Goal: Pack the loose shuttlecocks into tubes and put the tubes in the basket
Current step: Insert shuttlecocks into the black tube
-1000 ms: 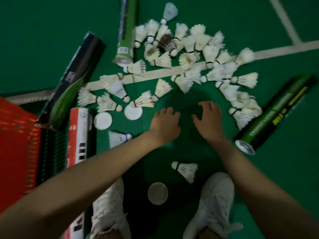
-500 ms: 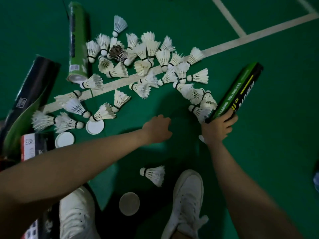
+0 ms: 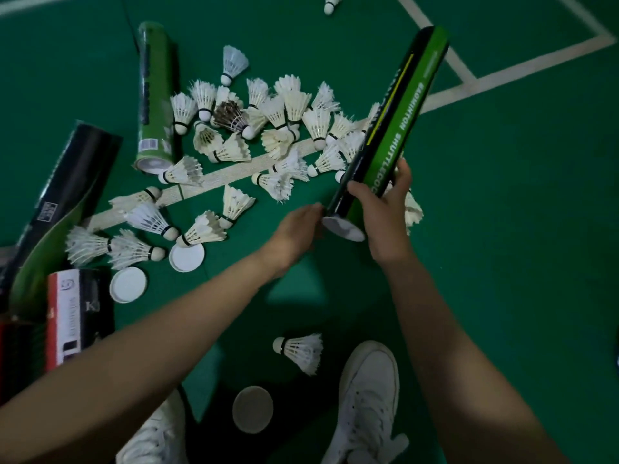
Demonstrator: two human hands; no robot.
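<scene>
At the far left edge a red slatted basket shows only as a dim strip, and I cannot see what is in it. Beside it is a large black cardboard tube with a green curve, and just below that a red, white and black tube. Next along, a light green tube lies on the green court floor, its near end showing white. None of these tubes lets me see inside.

A white round lid and a second white lid lie flat on the floor near the tubes. A greyer lid sits between a pair of white shoes.

Loose white feather shuttlecocks are heaped across a white court line, with one dark brown shuttlecock among them. A single shuttlecock lies apart, close to the shoes.

The left hand reaches in with its fingertips right at the white lower end of a long black and green tube printed "BADMINTON SHUTTLECOCK". I cannot tell whether it pinches anything there. The right hand is wrapped around that tube just above the same end and holds it off the floor. The tube slants up and away over the right side of the heap.
</scene>
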